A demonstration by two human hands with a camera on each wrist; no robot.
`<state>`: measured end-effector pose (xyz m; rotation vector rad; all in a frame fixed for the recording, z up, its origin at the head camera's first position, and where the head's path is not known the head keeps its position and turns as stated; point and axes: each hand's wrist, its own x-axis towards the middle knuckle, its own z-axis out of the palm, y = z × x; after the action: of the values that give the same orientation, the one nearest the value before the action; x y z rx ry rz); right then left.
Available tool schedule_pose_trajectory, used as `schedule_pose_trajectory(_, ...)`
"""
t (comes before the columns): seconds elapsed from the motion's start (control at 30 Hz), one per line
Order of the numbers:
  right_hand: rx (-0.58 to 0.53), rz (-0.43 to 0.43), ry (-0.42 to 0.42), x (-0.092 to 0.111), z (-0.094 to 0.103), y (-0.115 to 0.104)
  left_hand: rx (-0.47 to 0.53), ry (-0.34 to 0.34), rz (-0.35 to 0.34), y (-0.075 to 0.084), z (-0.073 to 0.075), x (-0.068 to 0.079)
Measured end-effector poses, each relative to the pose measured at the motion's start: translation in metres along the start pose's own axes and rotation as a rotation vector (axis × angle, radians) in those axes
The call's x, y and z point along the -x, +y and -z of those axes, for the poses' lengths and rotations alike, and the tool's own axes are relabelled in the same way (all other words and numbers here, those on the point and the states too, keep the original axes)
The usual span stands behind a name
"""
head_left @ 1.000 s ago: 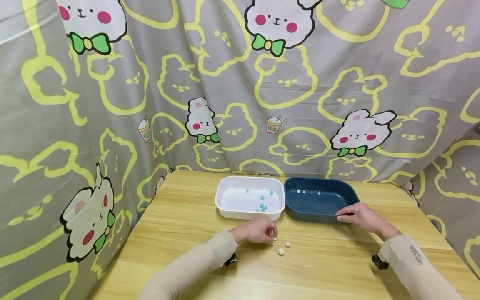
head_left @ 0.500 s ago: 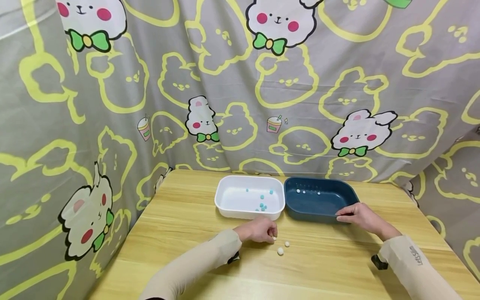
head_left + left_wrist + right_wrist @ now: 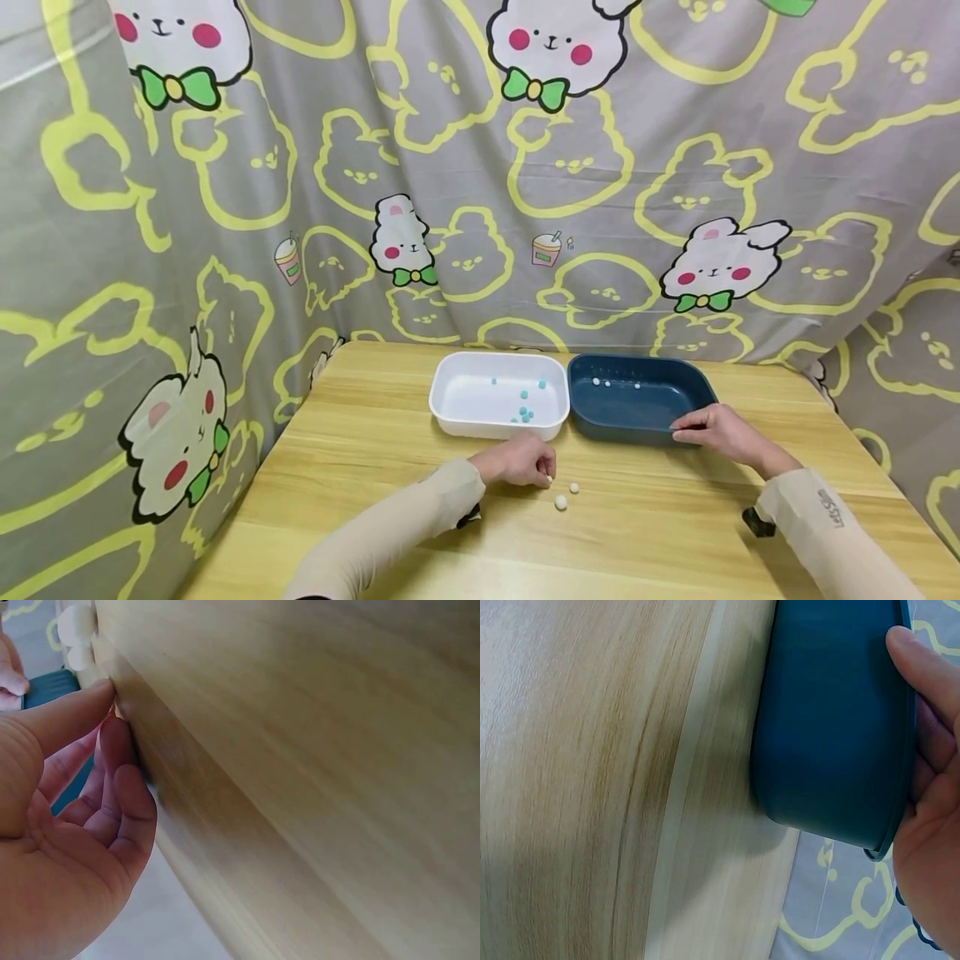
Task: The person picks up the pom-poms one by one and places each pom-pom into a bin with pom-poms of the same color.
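- One white ball (image 3: 549, 479) shows at the fingertips of the left hand (image 3: 521, 460), which pinches it low over the bench (image 3: 675, 533), in front of the white tray; in the left wrist view the fingers hide it.
- Two more white balls (image 3: 561, 502) lie loose on the bench just beside that hand, one a little bigger than the other.
- Two trays stand side by side at the back of the bench, their rims touching or nearly so.
- The white tray (image 3: 468, 396) holds about seven small blue balls (image 3: 523, 411), some bunched near its front wall.
- The dark blue tray (image 3: 637, 412) holds three white balls (image 3: 596, 382), all toward the back.
- The right hand (image 3: 729, 433) grips the blue tray's rim at its near right corner.
- Small lettering on the right sleeve (image 3: 825, 517) seems to read "Let'sSlim".
- Behind hangs one grey curtain (image 3: 465, 167) printed with rabbits and two drink cups.
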<state>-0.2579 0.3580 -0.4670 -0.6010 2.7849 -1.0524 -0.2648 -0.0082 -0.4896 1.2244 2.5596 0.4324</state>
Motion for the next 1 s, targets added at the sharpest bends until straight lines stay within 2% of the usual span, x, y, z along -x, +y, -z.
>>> schedule_pose_trajectory(0.2,0.008,0.008,-0.003,-0.001,0.001,0.001,0.026,-0.01,0.011,0.001,0.002,0.0)
schedule_pose_trajectory(0.37,0.01,0.004,-0.005,-0.001,0.0,0.002,0.142,-0.007,0.035,0.004,0.006,0.001)
schedule_pose_trajectory(0.53,0.01,-0.002,-0.002,-0.001,0.0,0.001,0.191,0.0,0.043,0.008,0.011,0.002)
schedule_pose_trajectory(0.77,0.009,-0.014,-0.016,0.001,-0.001,-0.002,0.175,0.029,-0.003,0.012,0.017,0.004)
schedule_pose_trajectory(1.0,-0.003,-0.034,-0.021,0.0,-0.001,-0.003,0.216,0.076,-0.057,0.019,0.028,0.005)
